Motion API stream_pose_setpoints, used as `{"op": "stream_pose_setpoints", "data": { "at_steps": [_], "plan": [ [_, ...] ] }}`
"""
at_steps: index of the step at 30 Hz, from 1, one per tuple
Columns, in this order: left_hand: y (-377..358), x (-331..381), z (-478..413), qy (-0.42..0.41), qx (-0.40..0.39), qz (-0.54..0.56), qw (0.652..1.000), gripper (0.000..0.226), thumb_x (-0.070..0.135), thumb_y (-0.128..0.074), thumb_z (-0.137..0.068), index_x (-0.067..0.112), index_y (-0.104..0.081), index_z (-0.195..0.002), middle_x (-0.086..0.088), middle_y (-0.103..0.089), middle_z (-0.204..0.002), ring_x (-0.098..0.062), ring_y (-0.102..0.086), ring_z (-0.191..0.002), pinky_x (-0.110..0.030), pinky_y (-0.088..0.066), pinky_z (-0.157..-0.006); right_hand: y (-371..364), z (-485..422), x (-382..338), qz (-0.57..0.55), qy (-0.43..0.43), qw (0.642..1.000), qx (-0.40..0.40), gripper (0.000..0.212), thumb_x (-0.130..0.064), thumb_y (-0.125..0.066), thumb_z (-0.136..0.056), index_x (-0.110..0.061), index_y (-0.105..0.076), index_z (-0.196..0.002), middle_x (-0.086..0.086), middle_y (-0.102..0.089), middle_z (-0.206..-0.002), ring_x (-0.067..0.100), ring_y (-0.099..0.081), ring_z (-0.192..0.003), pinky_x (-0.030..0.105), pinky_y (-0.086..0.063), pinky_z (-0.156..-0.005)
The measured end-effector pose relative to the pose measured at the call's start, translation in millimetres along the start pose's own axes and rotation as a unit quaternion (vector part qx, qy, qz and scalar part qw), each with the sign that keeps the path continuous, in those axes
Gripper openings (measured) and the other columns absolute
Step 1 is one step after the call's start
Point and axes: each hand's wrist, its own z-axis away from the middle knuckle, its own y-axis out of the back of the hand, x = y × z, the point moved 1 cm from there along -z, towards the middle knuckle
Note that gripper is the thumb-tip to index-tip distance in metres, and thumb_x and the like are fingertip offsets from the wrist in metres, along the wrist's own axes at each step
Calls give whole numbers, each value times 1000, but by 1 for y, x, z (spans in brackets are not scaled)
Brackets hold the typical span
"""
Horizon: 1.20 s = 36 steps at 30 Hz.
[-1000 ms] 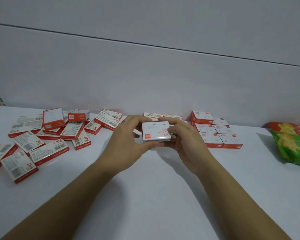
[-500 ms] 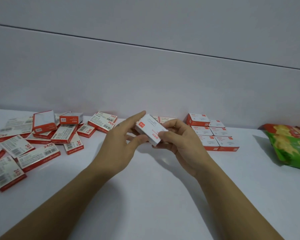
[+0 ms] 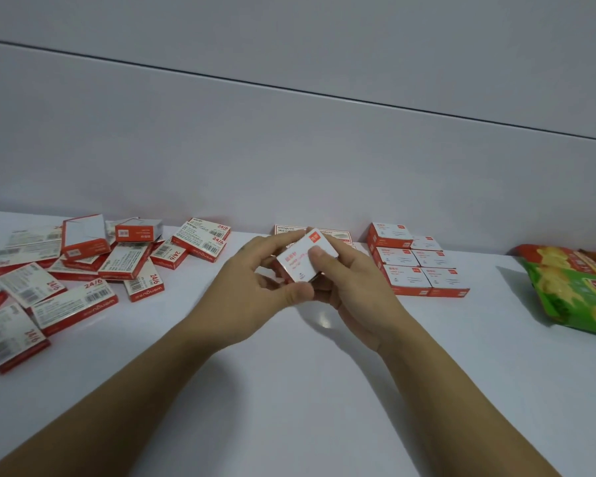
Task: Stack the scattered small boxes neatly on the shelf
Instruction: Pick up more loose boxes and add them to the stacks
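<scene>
Both of my hands hold one small white and red box [image 3: 298,259] above the middle of the white shelf [image 3: 307,390]. My left hand [image 3: 255,290] grips its left and near side, my right hand [image 3: 348,280] its right side with the thumb on top. The box is tilted, its white face turned up toward me. Several scattered red and white boxes [image 3: 83,270] lie in a loose heap at the left. A neat block of several matching boxes [image 3: 417,266] stands in rows just right of my hands, near the back wall.
A green and red snack bag [image 3: 572,287] lies at the right edge of the shelf. Two flat boxes [image 3: 289,230] lie against the back wall behind my hands. The grey wall panel closes off the back of the shelf.
The box has been turned in my hands, from level to tilted with its white face up and a corner pointing away. My left fingers closed back around it. The view shifted slightly.
</scene>
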Motion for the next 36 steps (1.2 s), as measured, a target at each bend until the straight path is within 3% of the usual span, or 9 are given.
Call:
{"op": "stream_pose_setpoints", "data": {
  "at_steps": [4,10,15,19,23,25,29,31,36],
  "plan": [
    [0,-6,-4,5,63,-12,998,45,16,-74,-80,38,-57,-116,16,-65,-108,-10,-62,-97,-27,-56,-74,1,-2,-1,-34,-28,998,37,31,-21,-39,-102,-13,-63,-119,13,-71,-109,31,-69,-96,40,-57,-81],
    [8,-13,-10,11,89,-7,996,38,32,-60,-87,35,-55,-124,5,-67,-110,-16,-66,-92,-29,-57,-73,6,-2,-3,32,18,993,113,32,-8,-53,-97,-19,-59,-126,4,-72,-104,19,-71,-81,30,-57,-74],
    [7,-10,-10,3,90,-38,995,43,42,-55,-83,35,-53,-125,9,-68,-102,-12,-67,-85,-21,-55,-69,11,1,-9,194,55,973,116,55,-9,-72,-83,-34,-55,-129,1,-70,-107,21,-69,-88,30,-58,-76],
    [1,-5,-14,9,86,-67,994,40,40,-55,-86,32,-54,-125,6,-69,-100,-17,-67,-90,-36,-57,-80,17,-1,-20,282,83,947,127,59,-8,-76,-78,-33,-55,-126,-8,-63,-117,7,-67,-91,24,-57,-76],
    [-4,7,-30,-4,82,-117,990,32,30,-57,-92,36,-54,-123,6,-68,-93,-14,-67,-88,-43,-56,-81,31,-6,-45,397,124,901,123,52,-15,-80,-75,-28,-59,-121,-16,-61,-111,-4,-60,-90,14,-52,-76],
    [-9,14,-40,-14,69,-150,986,36,33,-57,-92,35,-53,-128,9,-67,-95,-10,-65,-89,-39,-55,-81,45,-7,-59,443,134,879,115,51,-19,-80,-75,-28,-59,-121,-17,-58,-108,-6,-57,-90,9,-47,-75],
    [-41,24,-60,-20,45,-198,979,48,30,-60,-92,32,-46,-138,19,-61,-103,5,-59,-86,-9,-48,-67,89,-8,-74,516,142,835,127,49,-27,-80,-75,-27,-59,-119,-15,-51,-108,-5,-51,-88,11,-39,-77],
    [-63,24,-68,-12,39,-220,975,48,32,-61,-90,33,-46,-136,18,-58,-110,8,-56,-88,-7,-46,-63,120,-8,-75,527,122,828,150,47,-26,-80,-75,-27,-59,-117,-13,-49,-107,-6,-50,-84,9,-36,-72],
    [-115,13,-85,-14,-6,-339,941,39,39,-60,-89,33,-54,-127,10,-53,-123,-6,-51,-107,-26,-40,-88,201,-9,-67,539,42,820,191,43,-19,-77,-79,-25,-57,-117,-5,-53,-115,4,-54,-81,15,-40,-72]
  ]
}}
